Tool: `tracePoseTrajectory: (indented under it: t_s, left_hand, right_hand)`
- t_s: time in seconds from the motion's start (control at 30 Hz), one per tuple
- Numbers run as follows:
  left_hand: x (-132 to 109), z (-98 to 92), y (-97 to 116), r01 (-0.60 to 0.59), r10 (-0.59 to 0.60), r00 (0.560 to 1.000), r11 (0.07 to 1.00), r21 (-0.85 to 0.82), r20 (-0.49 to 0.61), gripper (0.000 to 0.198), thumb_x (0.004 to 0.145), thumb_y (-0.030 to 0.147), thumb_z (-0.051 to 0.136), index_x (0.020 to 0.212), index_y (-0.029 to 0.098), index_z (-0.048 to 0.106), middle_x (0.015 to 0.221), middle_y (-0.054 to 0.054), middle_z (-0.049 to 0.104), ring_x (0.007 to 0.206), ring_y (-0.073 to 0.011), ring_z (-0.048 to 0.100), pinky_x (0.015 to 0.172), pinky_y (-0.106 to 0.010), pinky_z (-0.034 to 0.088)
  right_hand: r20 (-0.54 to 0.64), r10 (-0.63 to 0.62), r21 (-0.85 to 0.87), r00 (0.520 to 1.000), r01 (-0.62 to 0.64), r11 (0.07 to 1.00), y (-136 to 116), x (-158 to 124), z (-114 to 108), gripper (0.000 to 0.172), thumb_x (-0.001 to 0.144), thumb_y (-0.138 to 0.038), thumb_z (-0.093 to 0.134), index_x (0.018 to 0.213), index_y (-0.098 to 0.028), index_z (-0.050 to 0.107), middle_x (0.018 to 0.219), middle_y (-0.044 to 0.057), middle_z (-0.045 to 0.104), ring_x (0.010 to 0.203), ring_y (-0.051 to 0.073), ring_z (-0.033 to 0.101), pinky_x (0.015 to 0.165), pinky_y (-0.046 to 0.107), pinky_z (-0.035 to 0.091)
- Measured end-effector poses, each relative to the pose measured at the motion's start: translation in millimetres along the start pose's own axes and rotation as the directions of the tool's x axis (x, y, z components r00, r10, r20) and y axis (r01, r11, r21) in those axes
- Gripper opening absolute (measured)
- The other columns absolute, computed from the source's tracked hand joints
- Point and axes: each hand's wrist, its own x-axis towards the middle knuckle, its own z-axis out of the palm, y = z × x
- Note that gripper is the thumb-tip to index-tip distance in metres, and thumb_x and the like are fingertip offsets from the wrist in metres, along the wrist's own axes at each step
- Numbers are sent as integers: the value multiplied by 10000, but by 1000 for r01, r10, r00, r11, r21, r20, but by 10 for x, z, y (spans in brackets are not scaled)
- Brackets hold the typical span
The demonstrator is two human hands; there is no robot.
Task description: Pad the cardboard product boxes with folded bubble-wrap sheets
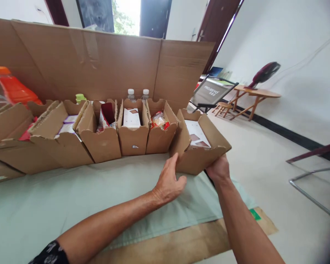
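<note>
Both my hands are on the rightmost cardboard box point(199, 157), which sits tilted at the right end of a row of open boxes. My left hand point(169, 181) presses its fingers against the box's front left corner. My right hand point(218, 168) grips the box's front right bottom corner, fingers curled under it. Inside the box lies a white packet with brown diamond marks point(196, 134).
The row of cardboard boxes point(132, 137) stands on a pale green cloth point(71, 201) before a tall cardboard wall point(112, 62). They hold packets, snacks point(158, 119) and two water bottles point(137, 94); an orange bottle point(12, 86) is at far left. A folding chair, wooden table and fan stand at the right.
</note>
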Motion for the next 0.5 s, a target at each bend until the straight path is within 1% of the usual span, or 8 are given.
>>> tracePoseTrajectory:
  t_s: [0.03, 0.1, 0.17, 0.23, 0.3, 0.37, 0.43, 0.5]
  left_hand:
    - [-53, -74, -34, -10, 10, 1000, 1000, 16, 7, 842, 801, 139, 595, 1591, 128, 303, 1588, -195, 428, 1471, -315, 428, 1230, -516, 387]
    - [-253, -276, -139, -36, 34, 999, 995, 95, 28, 795, 795, 125, 587, 1562, 148, 381, 1593, -183, 442, 1492, -325, 407, 1262, -552, 327]
    - [-513, -489, -271, -91, 65, 993, 951, 295, 97, 691, 811, 130, 575, 1497, 145, 489, 1571, -193, 474, 1491, -352, 406, 1243, -597, 339]
    - [-746, -648, -388, -149, 67, 979, 879, 453, 192, 603, 812, 128, 584, 1415, 154, 582, 1562, -196, 492, 1511, -380, 374, 1220, -630, 360]
    - [-899, -722, -456, -207, 58, 958, 817, 538, 281, 532, 819, 132, 602, 1349, 163, 637, 1563, -199, 502, 1517, -398, 367, 1210, -661, 358]
    - [-963, -723, -468, -249, 45, 938, 774, 582, 343, 498, 828, 140, 618, 1323, 168, 657, 1566, -204, 506, 1503, -406, 396, 1210, -686, 340]
    - [-967, -691, -444, -262, 29, 930, 750, 607, 366, 497, 828, 143, 630, 1323, 173, 661, 1572, -204, 506, 1495, -406, 415, 1215, -692, 328]
    - [-950, -664, -415, -255, 21, 933, 746, 615, 360, 512, 821, 143, 639, 1330, 182, 660, 1575, -197, 507, 1499, -399, 413, 1220, -681, 329]
  right_hand:
    - [-9, 5, 21, 1000, -5, 1000, 22, -60, -39, 670, 991, -769, 300, 1339, -301, 631, 1367, 46, 673, 1330, 310, 586, 1020, 446, 551]
    - [1, 26, 17, 1000, -26, 1000, 89, -234, -126, 661, 962, -786, 353, 1342, -316, 621, 1429, 41, 638, 1374, 311, 551, 1034, 448, 545]
    - [47, 65, -69, 997, -62, 996, 179, -389, -197, 679, 881, -792, 539, 1361, -314, 594, 1470, 58, 604, 1376, 324, 542, 1034, 450, 545]
    - [76, 117, -176, 990, -102, 979, 270, -440, -225, 790, 758, -740, 746, 1384, -291, 571, 1439, 90, 623, 1337, 351, 563, 1036, 468, 541]
    - [91, 163, -227, 982, -139, 964, 339, -365, -215, 838, 686, -659, 854, 1376, -268, 583, 1365, 106, 670, 1270, 366, 602, 1047, 495, 530]
    - [98, 181, -234, 978, -154, 960, 379, -201, -190, 776, 691, -626, 864, 1337, -273, 616, 1304, 97, 703, 1214, 359, 632, 1042, 501, 531]
    - [102, 176, -222, 979, -151, 963, 398, -7, -165, 724, 691, -623, 860, 1291, -282, 644, 1287, 83, 712, 1197, 348, 640, 1029, 490, 538]
    - [99, 162, -204, 982, -139, 969, 412, 170, -138, 718, 662, -606, 880, 1257, -270, 661, 1289, 78, 711, 1210, 342, 633, 1036, 483, 530]
